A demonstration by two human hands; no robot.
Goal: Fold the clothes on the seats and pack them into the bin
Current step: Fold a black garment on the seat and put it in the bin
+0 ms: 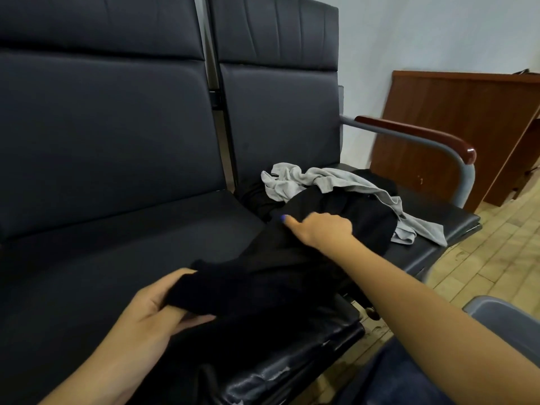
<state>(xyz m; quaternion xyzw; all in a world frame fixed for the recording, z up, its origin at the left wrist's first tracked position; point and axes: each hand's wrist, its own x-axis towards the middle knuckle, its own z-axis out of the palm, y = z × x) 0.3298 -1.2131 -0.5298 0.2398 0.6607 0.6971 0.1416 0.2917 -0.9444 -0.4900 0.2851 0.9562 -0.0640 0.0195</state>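
The left hand (152, 311) pinches one end of a black garment (263, 282) at about seven o'clock, fingers curled round the bunched cloth. The garment runs from there toward one o'clock, draped across the front edges of the two dark seats (102, 244) — its far part sits under the right hand (318, 229), which grips the fabric near the centre. Just beyond, at one o'clock, a grey garment (344, 182) lies crumpled over more black cloth. A grey bin (496, 311) rim shows at four o'clock.

Black garment (263, 276), grey garment (336, 182), dark navy seats (102, 127), reddish-brown armrest (415, 134)
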